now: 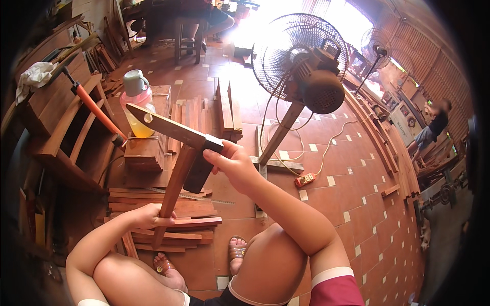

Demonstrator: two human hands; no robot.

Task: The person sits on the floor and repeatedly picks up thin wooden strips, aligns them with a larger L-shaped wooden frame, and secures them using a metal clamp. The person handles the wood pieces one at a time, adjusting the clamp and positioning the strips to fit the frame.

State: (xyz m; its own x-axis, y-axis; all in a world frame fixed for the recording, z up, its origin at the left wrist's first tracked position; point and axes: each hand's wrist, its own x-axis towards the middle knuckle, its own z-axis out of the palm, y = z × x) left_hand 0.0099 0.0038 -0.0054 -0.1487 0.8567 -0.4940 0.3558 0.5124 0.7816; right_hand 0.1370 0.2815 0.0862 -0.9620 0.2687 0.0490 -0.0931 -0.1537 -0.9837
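Note:
My left hand (149,216) is wrapped around the lower part of a reddish wooden strip (176,178), which is held tilted above my knees. At the strip's upper end sits a try square (171,127) with a flat metal blade and a black stock. My right hand (234,162) pinches the stock near its corner, thumb on top. The blade crosses the strip's end and points to the upper left; whether it touches the wood all along I cannot tell. Below, several cut wooden strips (196,209) lie stacked on the floor, with a steel ruler (217,201) among them.
A jug of yellow liquid (139,120) stands on a wood stack to the left, near an orange hand pump (99,115) and wooden frames (71,132). Ahead are a standing fan (301,61) and a corded power strip (305,179). Another person (434,122) is at far right.

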